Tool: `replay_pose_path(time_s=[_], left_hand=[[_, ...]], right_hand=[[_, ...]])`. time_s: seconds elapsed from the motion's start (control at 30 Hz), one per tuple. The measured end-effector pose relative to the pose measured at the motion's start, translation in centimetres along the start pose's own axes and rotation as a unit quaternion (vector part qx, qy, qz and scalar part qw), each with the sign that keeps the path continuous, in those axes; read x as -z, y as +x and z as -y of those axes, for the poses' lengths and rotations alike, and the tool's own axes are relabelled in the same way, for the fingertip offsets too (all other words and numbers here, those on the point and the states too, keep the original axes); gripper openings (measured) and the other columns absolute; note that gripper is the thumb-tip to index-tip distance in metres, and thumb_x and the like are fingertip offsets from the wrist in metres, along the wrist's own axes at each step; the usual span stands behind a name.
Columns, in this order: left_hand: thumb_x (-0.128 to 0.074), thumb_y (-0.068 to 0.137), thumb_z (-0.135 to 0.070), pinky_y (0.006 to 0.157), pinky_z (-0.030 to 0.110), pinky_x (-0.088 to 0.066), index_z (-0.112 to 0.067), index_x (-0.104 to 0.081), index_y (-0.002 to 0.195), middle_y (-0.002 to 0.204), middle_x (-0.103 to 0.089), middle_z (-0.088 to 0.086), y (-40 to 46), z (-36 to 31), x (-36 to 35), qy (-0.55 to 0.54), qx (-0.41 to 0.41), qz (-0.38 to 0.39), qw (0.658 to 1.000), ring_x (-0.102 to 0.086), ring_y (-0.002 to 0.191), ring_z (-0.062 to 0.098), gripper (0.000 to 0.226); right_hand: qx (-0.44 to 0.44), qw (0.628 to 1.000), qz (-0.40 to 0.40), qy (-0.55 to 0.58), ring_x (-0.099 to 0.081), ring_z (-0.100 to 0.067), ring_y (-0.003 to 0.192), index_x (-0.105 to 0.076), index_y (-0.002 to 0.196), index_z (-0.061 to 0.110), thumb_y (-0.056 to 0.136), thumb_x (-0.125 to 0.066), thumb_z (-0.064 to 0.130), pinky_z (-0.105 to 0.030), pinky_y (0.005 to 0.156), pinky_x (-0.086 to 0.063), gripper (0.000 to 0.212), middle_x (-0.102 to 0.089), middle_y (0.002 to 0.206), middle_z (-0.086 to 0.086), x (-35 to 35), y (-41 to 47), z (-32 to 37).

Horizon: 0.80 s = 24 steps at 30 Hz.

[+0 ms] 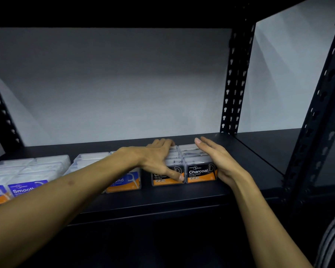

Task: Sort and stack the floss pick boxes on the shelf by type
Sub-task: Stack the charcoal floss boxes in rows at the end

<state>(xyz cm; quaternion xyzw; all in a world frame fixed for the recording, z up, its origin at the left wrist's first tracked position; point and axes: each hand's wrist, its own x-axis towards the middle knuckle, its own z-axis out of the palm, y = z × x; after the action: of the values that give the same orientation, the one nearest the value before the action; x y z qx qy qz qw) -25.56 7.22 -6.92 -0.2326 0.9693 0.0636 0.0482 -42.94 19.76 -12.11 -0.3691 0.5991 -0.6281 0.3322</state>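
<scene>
On the black metal shelf (pixel 162 198) two black-labelled clear plastic Charcoal boxes (pixel 200 174) faced front, farthest right; left of them one blue-and-orange box (pixel 124 183), then two blue Smooth boxes (pixel 25 189). Rows behind couldn't be counted.

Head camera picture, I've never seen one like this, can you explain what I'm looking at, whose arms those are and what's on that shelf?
There is one picture, taken by a camera worn on a person's head, so the two bare arms are the wearer's own. They reach onto a black metal shelf. The left hand lies over the black Charcoal floss boxes, its thumb on a front label. The right hand presses flat against their right side. Nothing is lifted. Further left stand blue-labelled boxes and Smooth boxes.
</scene>
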Motion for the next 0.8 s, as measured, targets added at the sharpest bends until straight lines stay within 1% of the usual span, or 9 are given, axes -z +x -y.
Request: replay_pose_path(time_s=[0.2,0.23,0.33,0.4,0.5,0.63,0.7,0.77,0.8], left_hand=[[-0.071,0.07,-0.073,0.114,0.04,-0.035,-0.017,-0.018,0.15,0.146,-0.034,0.002,0.0,-0.1,0.1,-0.009,-0.005,0.008,1.0,-0.038,0.131,0.02,0.111],[-0.07,0.071,-0.073,0.114,0.039,-0.035,-0.017,-0.017,0.151,0.147,-0.034,0.002,0.0,-0.1,0.2,-0.01,-0.006,0.011,1.0,-0.038,0.131,0.02,0.111],[-0.07,0.071,-0.073,0.115,0.039,-0.034,-0.018,-0.014,0.153,0.152,-0.031,0.003,0.1,0.1,0.1,-0.013,-0.013,0.009,1.0,-0.036,0.135,0.02,0.114],[-0.07,0.07,-0.074,0.116,0.04,-0.033,-0.019,-0.011,0.155,0.154,-0.029,0.002,0.1,0.1,-0.1,-0.012,-0.017,0.005,1.0,-0.034,0.138,0.021,0.117],[-0.068,0.069,-0.076,0.117,0.042,-0.032,-0.024,-0.006,0.157,0.152,-0.028,0.0,0.1,0.2,-0.3,-0.006,-0.019,0.003,1.0,-0.032,0.14,0.021,0.12],[-0.067,0.069,-0.078,0.116,0.041,-0.033,-0.024,-0.006,0.158,0.152,-0.029,0.0,0.1,0.2,-0.2,0.009,-0.019,0.003,1.0,-0.032,0.139,0.021,0.12],[-0.066,0.069,-0.079,0.116,0.042,-0.034,-0.024,-0.005,0.158,0.154,-0.028,0.0,0.1,0.2,0.0,0.017,-0.017,0.008,1.0,-0.032,0.14,0.022,0.121],[-0.065,0.066,-0.082,0.116,0.042,-0.034,-0.026,-0.005,0.158,0.155,-0.028,0.001,0.0,0.2,0.1,0.019,-0.017,0.011,1.0,-0.033,0.14,0.022,0.123],[-0.065,0.065,-0.083,0.116,0.043,-0.034,-0.027,-0.005,0.158,0.155,-0.027,0.001,-0.1,0.2,0.2,0.016,-0.018,0.012,1.0,-0.033,0.141,0.023,0.124]], right_hand=[[0.012,1.0,0.004,-0.012,-0.053,-0.015,0.127,-0.035,0.153,0.017,0.086,-0.067,0.053,-0.029,0.102,-0.044,0.083,-0.045,0.152,-0.002,-0.1,0.2,-0.1],[0.022,0.999,-0.002,-0.03,-0.051,-0.015,0.128,-0.034,0.153,0.016,0.087,-0.065,0.053,-0.029,0.103,-0.043,0.082,-0.044,0.153,-0.003,-0.2,0.3,-0.1],[0.052,0.993,-0.025,-0.098,-0.044,-0.017,0.137,-0.034,0.153,0.014,0.092,-0.059,0.055,-0.035,0.114,-0.035,0.078,-0.041,0.155,-0.004,-0.4,0.5,-0.4],[0.062,0.99,-0.034,-0.123,-0.047,-0.017,0.135,-0.038,0.151,0.012,0.093,-0.056,0.055,-0.038,0.115,-0.035,0.075,-0.046,0.151,-0.004,-0.4,0.6,-0.4],[0.073,0.984,-0.051,-0.151,-0.055,-0.016,0.126,-0.049,0.144,0.011,0.093,-0.056,0.054,-0.039,0.111,-0.041,0.067,-0.056,0.141,-0.004,-0.4,0.8,-0.6],[0.1,0.97,-0.086,-0.205,-0.055,-0.015,0.122,-0.054,0.139,0.011,0.098,-0.054,0.042,-0.028,0.102,-0.042,0.051,-0.059,0.135,-0.003,-0.6,1.0,-0.8],[0.098,0.974,-0.071,-0.193,-0.057,-0.014,0.121,-0.056,0.138,0.013,0.097,-0.053,0.048,-0.028,0.101,-0.043,0.054,-0.061,0.134,-0.002,-0.6,0.7,-0.6],[0.074,0.984,-0.021,-0.163,-0.055,-0.014,0.126,-0.052,0.142,0.019,0.089,-0.051,0.068,-0.034,0.109,-0.041,0.072,-0.058,0.14,0.001,-0.3,0.0,0.1],[0.065,0.983,0.0,-0.169,-0.049,-0.014,0.133,-0.046,0.146,0.024,0.082,-0.05,0.079,-0.04,0.114,-0.037,0.084,-0.051,0.148,0.003,0.1,-0.3,0.5]])
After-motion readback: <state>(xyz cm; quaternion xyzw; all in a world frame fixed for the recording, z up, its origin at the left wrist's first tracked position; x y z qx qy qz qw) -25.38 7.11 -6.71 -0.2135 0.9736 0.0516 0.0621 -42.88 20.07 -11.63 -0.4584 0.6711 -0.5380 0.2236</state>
